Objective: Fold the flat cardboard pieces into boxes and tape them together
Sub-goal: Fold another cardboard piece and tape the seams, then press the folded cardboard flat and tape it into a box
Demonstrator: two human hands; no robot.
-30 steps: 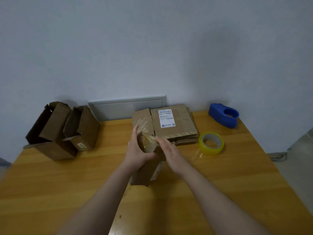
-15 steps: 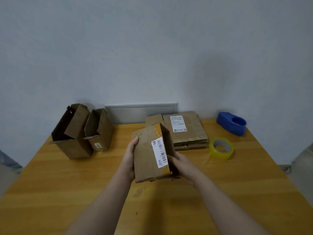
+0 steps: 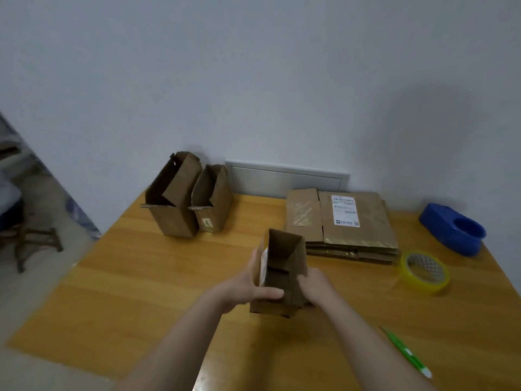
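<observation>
Turned since half a second ago: small box (image 3: 282,266), then showing its labelled face, now stands mouth-up between left hand (image 3: 253,289) and right hand (image 3: 313,283), label on the left-hand wall.

- Grip, left hand: fingers curled round the left wall, thumb across the near face.
- Grip, right hand: wrapped round the right wall, low down.
- Seat: base appears to rest on the worktop (image 3: 141,292); contact not certain.
- Handling (judged): light, thin corrugated board; stiff along the walls, weak at creases and rim. Best held low, by two opposite walls.
- Contents: none seen; inner bottom flaps visible.
- Beyond and left of the left hand: pair of folded boxes (image 3: 174,218), touching, mouths open, nothing seen inside.
- Beyond the right hand: flat cardboard stack (image 3: 361,230).
- Right of the right hand: tape roll (image 3: 424,270); farther, blue dispenser (image 3: 454,230).
</observation>
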